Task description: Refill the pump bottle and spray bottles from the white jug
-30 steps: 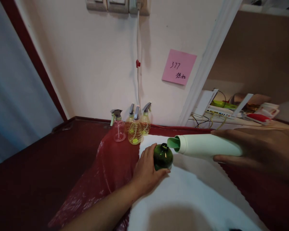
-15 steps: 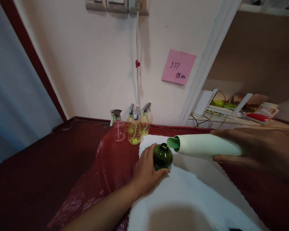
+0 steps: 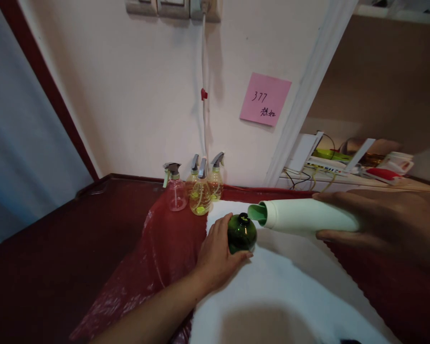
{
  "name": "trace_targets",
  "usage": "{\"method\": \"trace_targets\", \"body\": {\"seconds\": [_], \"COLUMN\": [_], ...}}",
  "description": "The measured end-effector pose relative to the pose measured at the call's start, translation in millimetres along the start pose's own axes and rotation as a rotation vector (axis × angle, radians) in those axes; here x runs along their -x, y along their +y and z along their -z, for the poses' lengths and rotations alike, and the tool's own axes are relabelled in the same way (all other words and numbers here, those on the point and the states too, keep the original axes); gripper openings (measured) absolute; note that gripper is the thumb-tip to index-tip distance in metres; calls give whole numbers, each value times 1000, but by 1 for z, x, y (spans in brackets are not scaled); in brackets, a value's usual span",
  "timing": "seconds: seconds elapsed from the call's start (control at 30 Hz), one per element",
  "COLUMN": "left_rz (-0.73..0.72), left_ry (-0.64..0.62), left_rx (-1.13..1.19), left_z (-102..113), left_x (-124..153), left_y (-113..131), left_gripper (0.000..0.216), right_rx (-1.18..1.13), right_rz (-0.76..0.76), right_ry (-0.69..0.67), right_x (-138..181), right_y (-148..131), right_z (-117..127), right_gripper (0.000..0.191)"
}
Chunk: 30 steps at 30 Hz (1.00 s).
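rising behind your hands is the white wall (image 3: 129,86), and a dark red table (image 3: 50,229) spreads below it. a blue curtain (image 3: 25,134) hangs at the left, and a recessed shelf (image 3: 365,91) opens at the right, with cords and other small things along its bottom. on the table a white sheet (image 3: 308,282) lies near you, partly shaded, with a wavy right edge.

your right hand (image 3: 390,222) wraps the far end of a pale green container (image 3: 308,215), its digits closed on it from above and below; the others you cannot make out. the container lies nearly level, open end to the left. your left hand (image 3: 217,255) curves around a green bottle (image 3: 241,234), fingers close together along its left side and thumb on the near side. that bottle stands upright on the sheet, left of the container.

past your left hand, near the wall, stand three yellow spray bottles (image 3: 200,198) and one pink spray bottle (image 3: 177,197). higher up is a pink note (image 3: 265,99).

smallest, the container's green lip (image 3: 257,213) sits right by the bottle's dark neck (image 3: 243,217); you cannot tell whether they touch.
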<state>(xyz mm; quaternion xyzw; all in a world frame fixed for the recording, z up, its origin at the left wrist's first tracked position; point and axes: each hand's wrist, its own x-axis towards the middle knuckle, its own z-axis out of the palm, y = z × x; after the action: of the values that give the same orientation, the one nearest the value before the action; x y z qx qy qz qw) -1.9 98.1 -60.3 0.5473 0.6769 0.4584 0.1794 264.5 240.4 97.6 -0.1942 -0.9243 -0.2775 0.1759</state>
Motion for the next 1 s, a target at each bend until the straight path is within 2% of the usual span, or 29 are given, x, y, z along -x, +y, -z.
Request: {"method": "trace_targets", "body": {"seconds": [0.17,1.0], "left_rz": [6,3], "left_ry": [8,-5], "left_rx": [-2,-12], "left_z": [0,-1], "left_x": [0,-1], "left_y": [0,1], "left_gripper": [91,91], "right_rx": [22,-2], "right_rz": [27,22], "right_ry": [32,18], "right_x": [-2,-2], "right_y": [-1,-1], "right_z": [0,1], "right_gripper": [58,59]}}
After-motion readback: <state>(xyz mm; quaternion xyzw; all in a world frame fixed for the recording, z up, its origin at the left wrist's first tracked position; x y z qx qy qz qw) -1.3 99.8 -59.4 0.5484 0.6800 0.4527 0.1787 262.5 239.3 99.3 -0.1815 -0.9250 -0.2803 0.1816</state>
